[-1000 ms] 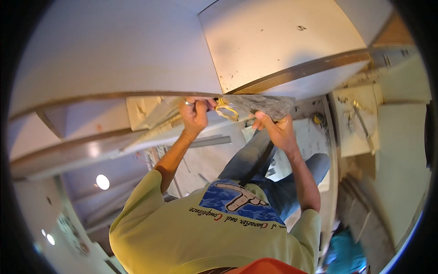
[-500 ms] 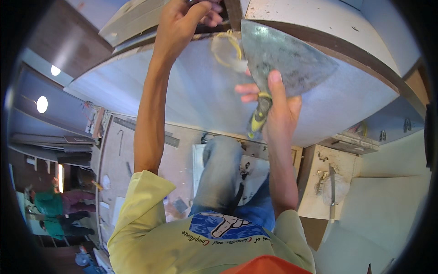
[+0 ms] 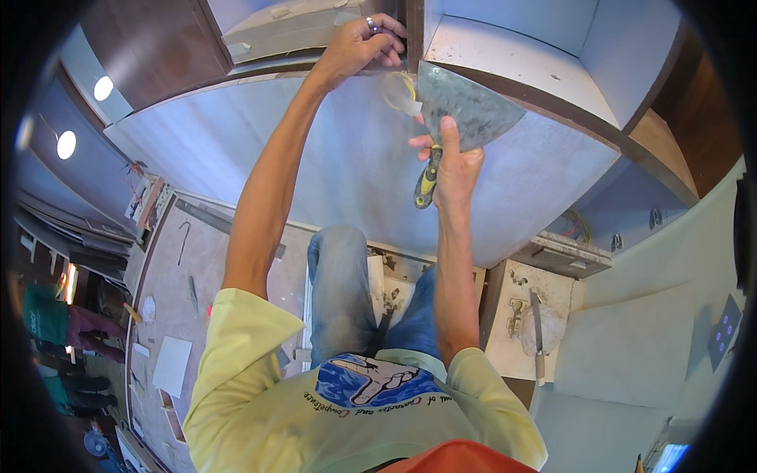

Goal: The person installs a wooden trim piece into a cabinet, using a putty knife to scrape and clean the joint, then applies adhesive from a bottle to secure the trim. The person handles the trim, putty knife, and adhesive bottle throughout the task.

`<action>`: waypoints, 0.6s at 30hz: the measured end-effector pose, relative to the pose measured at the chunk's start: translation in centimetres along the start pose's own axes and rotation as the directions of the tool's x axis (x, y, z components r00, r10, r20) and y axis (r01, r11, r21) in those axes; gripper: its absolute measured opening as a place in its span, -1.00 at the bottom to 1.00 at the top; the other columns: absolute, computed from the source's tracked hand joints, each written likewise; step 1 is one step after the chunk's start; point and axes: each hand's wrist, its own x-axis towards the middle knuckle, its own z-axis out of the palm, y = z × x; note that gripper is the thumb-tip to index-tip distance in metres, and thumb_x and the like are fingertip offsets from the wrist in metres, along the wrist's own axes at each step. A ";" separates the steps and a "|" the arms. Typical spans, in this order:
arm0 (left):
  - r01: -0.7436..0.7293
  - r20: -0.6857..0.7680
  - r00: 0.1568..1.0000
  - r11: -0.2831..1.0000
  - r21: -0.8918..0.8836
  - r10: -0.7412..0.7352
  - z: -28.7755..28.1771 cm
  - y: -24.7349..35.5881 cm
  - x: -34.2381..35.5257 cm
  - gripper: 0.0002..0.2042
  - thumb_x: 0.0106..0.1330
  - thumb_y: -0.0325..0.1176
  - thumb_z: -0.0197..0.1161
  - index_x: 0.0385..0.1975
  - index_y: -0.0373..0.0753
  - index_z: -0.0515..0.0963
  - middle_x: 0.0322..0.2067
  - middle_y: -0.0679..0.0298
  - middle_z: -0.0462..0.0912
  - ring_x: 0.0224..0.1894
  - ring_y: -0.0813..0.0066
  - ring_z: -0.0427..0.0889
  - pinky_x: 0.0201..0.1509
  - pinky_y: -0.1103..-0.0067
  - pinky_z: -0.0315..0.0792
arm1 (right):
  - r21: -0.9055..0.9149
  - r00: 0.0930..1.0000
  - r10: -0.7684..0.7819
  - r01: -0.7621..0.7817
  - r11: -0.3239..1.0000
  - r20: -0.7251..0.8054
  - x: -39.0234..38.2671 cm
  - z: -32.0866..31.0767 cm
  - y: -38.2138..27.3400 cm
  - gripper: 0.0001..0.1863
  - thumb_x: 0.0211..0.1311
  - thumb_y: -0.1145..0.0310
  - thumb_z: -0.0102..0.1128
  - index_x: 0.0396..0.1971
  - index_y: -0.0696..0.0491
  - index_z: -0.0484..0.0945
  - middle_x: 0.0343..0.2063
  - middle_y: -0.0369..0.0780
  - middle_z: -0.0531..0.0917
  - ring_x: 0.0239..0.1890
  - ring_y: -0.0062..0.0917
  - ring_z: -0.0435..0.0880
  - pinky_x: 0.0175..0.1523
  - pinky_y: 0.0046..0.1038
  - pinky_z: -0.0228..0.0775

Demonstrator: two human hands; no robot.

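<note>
A wide-bladed scraper [image 3: 473, 106] is held in the R hand [image 3: 457, 169], blade up, in front of a pale panel [image 3: 339, 173] & just below the cabinet [image 3: 520, 63]; its top L corner is set at the brown edge strip [image 3: 552, 106], tho contact can't be told. The R thumb is pressed to the lower part of the blade, the other fingers are bent behind it w/ tips showing on the L side, so the blade is pinched btwn them. The black & yellow handle [image 3: 426, 185] is pointed down, left of the wrist. The L hand [image 3: 363, 49] is raised higher, next to the dark vert. post [image 3: 414, 39]; its fingers are loosely curled, & whether anything is pinched can't be told. A metal ring [image 3: 373, 25] is worn on it. Btwn the L hand & the blade a yellowish loop [image 3: 411, 87] is seen w/ a whitish flap [image 3: 415, 108] at its lower R; its material is unclear. Lower R, a hinge [image 3: 515, 317] & a long narrow strip [image 3: 538, 339] are seen on a light board. Far L, a person in a green top [image 3: 46, 315] is partly shown.
</note>
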 end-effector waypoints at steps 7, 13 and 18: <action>-0.030 0.012 0.999 0.999 -0.028 0.030 -0.4 -0.7 0.4 -0.71 0.41 -0.41 0.03 0.00 -0.36 0.59 -0.25 0.18 0.69 -0.29 0.55 0.72 -0.11 0.62 0.58 | -0.014 0.999 -0.047 0.047 0.999 0.008 -0.1 0.0 0.3 -0.64 0.50 0.21 0.15 -0.04 0.24 0.63 -0.18 -0.08 0.79 -0.44 -0.53 0.75 -0.45 -0.56 0.46; -0.028 0.008 1.000 1.000 -0.011 0.028 -0.3 -0.5 0.3 -0.71 0.41 -0.43 0.01 0.00 -0.35 0.60 -0.24 0.18 0.70 -0.29 0.56 0.72 -0.09 0.62 0.58 | 0.020 0.997 0.025 -0.024 1.000 -0.068 -0.6 1.0 0.5 -0.63 0.50 0.19 0.14 -0.05 0.24 0.63 -0.20 -0.09 0.78 -0.45 -0.53 0.75 -0.44 -0.56 0.46; -0.044 0.012 0.999 0.999 -0.013 0.044 -0.2 -0.3 0.2 -0.75 0.42 -0.44 0.03 -0.04 -0.35 0.59 -0.25 0.21 0.67 -0.26 0.52 0.72 -0.10 0.59 0.58 | 0.043 0.996 -0.003 0.007 0.999 -0.086 -0.9 1.5 0.5 -0.62 0.50 0.18 0.14 -0.05 0.23 0.65 -0.21 -0.09 0.79 -0.46 -0.54 0.75 -0.44 -0.57 0.46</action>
